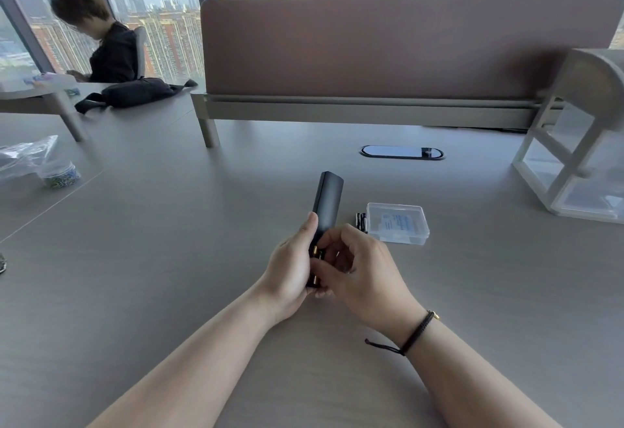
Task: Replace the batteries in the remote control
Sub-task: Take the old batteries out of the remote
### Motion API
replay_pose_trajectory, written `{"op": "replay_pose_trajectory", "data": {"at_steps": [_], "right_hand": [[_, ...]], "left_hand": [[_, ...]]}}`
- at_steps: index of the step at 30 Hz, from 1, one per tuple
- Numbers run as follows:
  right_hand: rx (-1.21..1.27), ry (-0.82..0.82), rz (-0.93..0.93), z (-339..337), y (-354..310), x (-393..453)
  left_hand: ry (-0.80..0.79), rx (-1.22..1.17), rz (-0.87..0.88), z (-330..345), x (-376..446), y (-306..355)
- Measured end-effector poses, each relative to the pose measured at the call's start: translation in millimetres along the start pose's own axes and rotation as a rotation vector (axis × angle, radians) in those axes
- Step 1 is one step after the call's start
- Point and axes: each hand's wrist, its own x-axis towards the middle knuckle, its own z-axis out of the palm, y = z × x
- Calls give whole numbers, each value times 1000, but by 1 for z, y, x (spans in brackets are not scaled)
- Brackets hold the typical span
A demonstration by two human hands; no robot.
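A wide grey wooden table (135,258) bears a clear plastic lidded box (398,223) right of centre. The slim black remote control (327,201) stands gripped in the left hand (290,267); the right hand (359,267) pinches the gold-tipped batteries (314,252) in its lower end. Spare black batteries (360,221) lie touching the box's left side.

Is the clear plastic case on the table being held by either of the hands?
No. The clear plastic case lies on the table, apart from both hands, which hold the remote.

One head-worn wide view looks forward and down, close over the hands (332,260), across the desk (169,275).
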Motion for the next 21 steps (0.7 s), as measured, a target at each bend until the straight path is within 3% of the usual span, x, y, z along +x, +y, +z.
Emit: {"op": "replay_pose_trajectory", "data": {"at_steps": [7,14,21], "right_hand": [[83,14,28,2,2,0],[183,153,85,3,-2,-2],[645,162,251,-11,-12,2]], "left_hand": [[32,-23,18,-3,4,-5],[59,10,-9,-4,6,-5],[22,-47,-41,-7,8,-2]]}}
